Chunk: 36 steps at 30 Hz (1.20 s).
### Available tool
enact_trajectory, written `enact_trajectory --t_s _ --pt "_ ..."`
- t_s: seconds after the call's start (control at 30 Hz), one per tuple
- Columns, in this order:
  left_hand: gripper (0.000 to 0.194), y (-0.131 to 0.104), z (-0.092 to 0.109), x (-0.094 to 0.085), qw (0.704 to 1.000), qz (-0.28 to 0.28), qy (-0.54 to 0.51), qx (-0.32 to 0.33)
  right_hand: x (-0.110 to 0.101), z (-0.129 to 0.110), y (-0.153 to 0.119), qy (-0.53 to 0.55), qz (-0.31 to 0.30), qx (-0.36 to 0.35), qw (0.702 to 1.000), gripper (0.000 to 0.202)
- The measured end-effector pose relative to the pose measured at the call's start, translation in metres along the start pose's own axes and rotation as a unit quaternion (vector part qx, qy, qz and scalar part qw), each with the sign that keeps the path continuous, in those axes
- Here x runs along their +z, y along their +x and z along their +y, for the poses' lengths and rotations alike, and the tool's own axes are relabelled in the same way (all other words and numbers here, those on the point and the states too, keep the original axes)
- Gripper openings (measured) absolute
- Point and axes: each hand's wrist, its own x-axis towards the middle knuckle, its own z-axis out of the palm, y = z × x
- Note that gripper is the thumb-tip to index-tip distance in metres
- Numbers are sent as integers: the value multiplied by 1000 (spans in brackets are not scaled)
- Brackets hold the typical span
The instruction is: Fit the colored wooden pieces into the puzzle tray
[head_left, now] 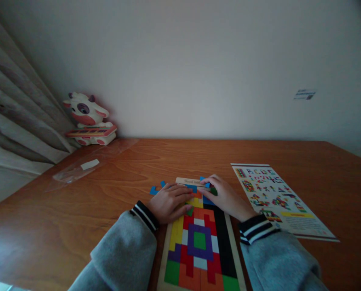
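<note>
Near end of the board [163,258], between the forearms: coloured pieces [172,273] laid close. Still to fill, probably: the black strip [224,238] inside the right edge, if bare. Left hand [169,203] flat, fingers extended over the far-left part. Right hand [225,198] curled at the far-right corner, fingertips by a blue piece [202,178]; cannot tell whether gripped. Loose blue bits [153,190] just beyond the left hand. Sheet [289,204] crowds the right; tabletop [77,226] roomier leftward.
</note>
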Motion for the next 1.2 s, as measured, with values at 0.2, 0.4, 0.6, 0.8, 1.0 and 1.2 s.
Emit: enact_trajectory --t_s 0.2,0.4,0.6,0.8,1.0,1.2 --pt "33 -2 -5 -4 999 23 34 -22 3 -4 -1 -21 7 -20 1000 21" --pt "30 -6 -10 1 996 60 50 -45 7 -16 -3 -68 -18 -40 997 23" --pt "26 -2 -14 11 991 107 27 -78 13 -20 0 -84 -7 -15 996 30" --pt "25 0 -18 16 988 126 -13 -88 22 -20 5 -30 5 53 998 26" --pt "27 0 -12 11 981 154 -22 -114 19 -23 5 39 16 54 998 13" --pt "23 0 -10 11 961 186 -102 -178 11 -28 3 79 42 30 996 22"
